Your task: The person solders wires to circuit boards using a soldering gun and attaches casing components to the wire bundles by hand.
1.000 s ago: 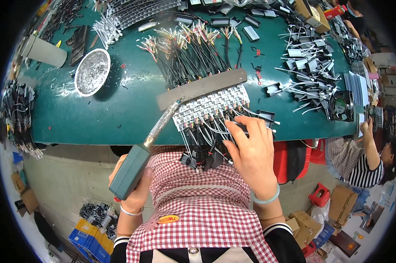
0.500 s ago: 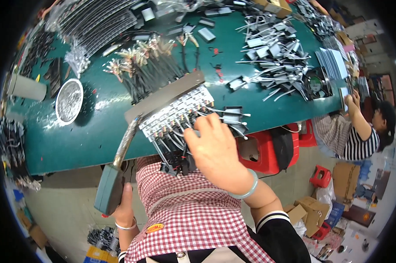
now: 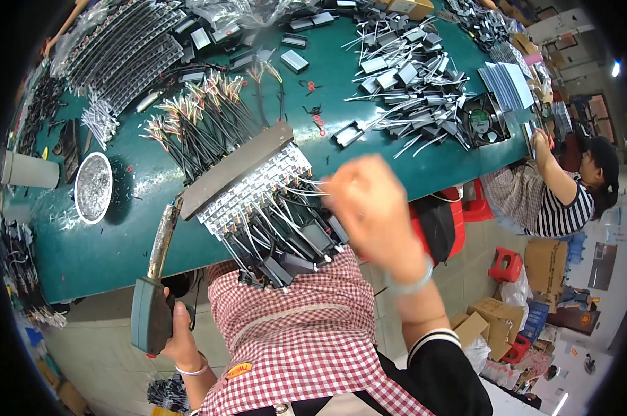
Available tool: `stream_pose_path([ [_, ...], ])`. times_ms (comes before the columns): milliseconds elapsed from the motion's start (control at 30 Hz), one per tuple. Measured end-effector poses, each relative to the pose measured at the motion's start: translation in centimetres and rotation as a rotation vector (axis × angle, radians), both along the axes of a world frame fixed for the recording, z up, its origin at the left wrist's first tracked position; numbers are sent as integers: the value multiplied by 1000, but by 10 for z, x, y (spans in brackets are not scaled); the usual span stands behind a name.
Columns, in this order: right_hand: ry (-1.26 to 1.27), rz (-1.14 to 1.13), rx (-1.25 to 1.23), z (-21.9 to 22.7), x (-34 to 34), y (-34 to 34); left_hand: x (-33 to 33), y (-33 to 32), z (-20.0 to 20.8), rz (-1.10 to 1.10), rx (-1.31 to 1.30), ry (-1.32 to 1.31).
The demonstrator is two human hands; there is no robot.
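My left hand (image 3: pixel 181 340) is closed round the teal-grey handle of a soldering gun (image 3: pixel 152 315), whose metal barrel points up toward the left end of a brown bar (image 3: pixel 237 170). Along the bar's near side runs a row of small white circuit boards (image 3: pixel 258 187) with wires attached. From them, white wires lead to dark metal casings (image 3: pixel 317 238) hanging at the table's front edge. My right hand (image 3: pixel 376 208) is raised just right of the boards, its fingers smeared by motion. Beyond the bar lie black cables (image 3: pixel 209 125) with bared coloured ends.
A round white dish (image 3: pixel 93 187) with shiny bits and a grey cup (image 3: pixel 30 170) stand at the left. Piled casings with white wires (image 3: pixel 410 76) cover the far right, beside a fan (image 3: pixel 481 121). A red stool (image 3: pixel 459 225) stands under the edge. Another person (image 3: pixel 570 187) works at the right.
My right hand has lifted away from the boards' wires toward the right, uncovering the casings. The soldering gun has shifted left and slightly down. The whole view has shifted somewhat.
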State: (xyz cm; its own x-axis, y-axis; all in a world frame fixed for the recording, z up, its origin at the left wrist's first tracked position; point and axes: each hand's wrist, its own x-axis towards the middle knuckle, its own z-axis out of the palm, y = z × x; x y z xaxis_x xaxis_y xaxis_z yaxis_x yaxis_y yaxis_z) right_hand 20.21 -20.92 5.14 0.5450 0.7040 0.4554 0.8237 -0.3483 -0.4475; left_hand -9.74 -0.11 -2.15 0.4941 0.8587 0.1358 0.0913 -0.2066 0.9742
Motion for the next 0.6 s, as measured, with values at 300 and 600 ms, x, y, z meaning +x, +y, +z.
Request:
stream_pose_path([
  [300, -27, -55, -452, -31, 112, -18, 9, -3, 6, 54, 4, 25],
  [600, 35, 63, -37, 23, 42, 21, 45, -10, 33, -68, -266, -169],
])
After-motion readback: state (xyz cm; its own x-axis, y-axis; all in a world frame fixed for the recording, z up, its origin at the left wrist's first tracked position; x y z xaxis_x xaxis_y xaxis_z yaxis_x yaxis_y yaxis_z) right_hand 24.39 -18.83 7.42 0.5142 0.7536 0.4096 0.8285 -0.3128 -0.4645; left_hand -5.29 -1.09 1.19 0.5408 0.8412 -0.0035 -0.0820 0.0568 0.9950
